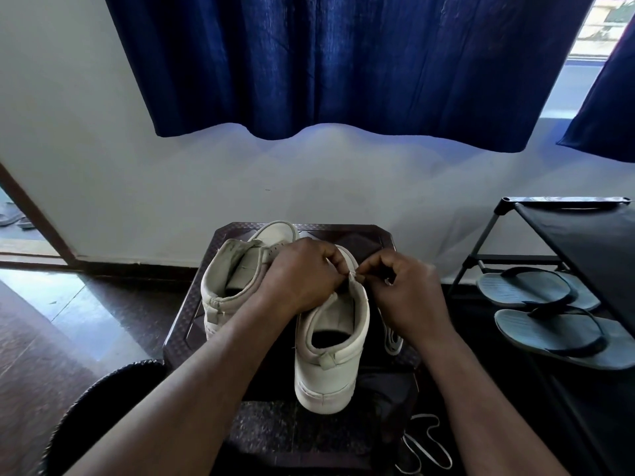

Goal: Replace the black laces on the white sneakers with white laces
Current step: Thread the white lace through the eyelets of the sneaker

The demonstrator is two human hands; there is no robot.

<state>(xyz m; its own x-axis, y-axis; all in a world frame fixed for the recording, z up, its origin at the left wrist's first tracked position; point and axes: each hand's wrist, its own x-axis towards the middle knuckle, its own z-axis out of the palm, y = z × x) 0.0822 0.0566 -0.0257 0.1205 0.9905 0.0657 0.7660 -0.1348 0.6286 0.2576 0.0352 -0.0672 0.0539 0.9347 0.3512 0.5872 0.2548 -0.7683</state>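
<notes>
Two white sneakers stand heel-toward-me on a dark stool (192,314). The left sneaker (226,286) has no lace visible in it. The right sneaker (330,359) is nearer to me. My left hand (299,276) lies over its tongue and grips its upper edge. My right hand (402,286) pinches the eyelet edge of that shoe; whether a lace end sits between the fingertips I cannot tell. A white lace (393,338) lies bundled on the stool to the right of the shoe. Another white lace (426,448) trails on the floor below.
A black shoe rack (584,242) stands on the right with a pair of grey flip-flops (549,314) on its lower shelf. A blue curtain (343,63) hangs on the white wall behind. A dark round cushion edge (103,407) is at lower left.
</notes>
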